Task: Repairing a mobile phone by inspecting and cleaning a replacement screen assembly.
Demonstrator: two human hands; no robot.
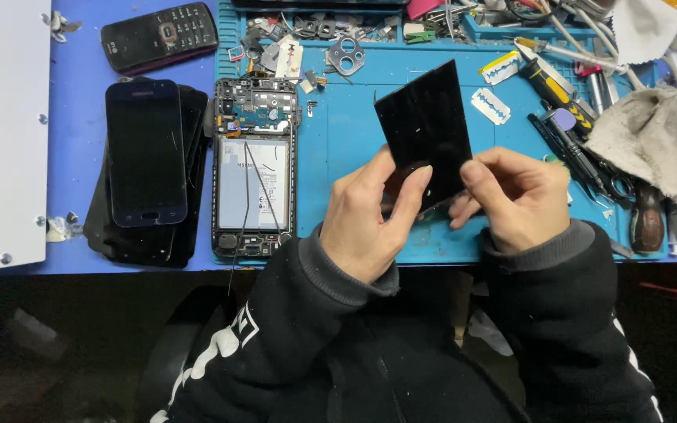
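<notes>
**Black glass panel held up over blue repair mat**

Spread across most of the desk: a blue rubber work mat (354, 117), edged with small compartments along the top. Left of it, on the blue tabletop, a stack of dark smartphones (146, 157), with a black keypad phone (160, 33) lying above. On the mat's left part, an opened smartphone frame with exposed silver battery and circuit board (254, 168). At the far right, a crumpled grey cloth (656, 137).

Raised above the mat's middle, tilted: a thin glossy black rectangular glass panel (425, 125), pinched at its lower edge from both sides. Left hand (370, 215) gripping the panel's lower left, thumb pressed on its face. Right hand (515, 196) grasping the lower right corner, fingers curled behind.

Smaller still: a yellow-and-black handled tool (554, 90) and two flat razor blades (495, 86) just beyond the panel.
</notes>
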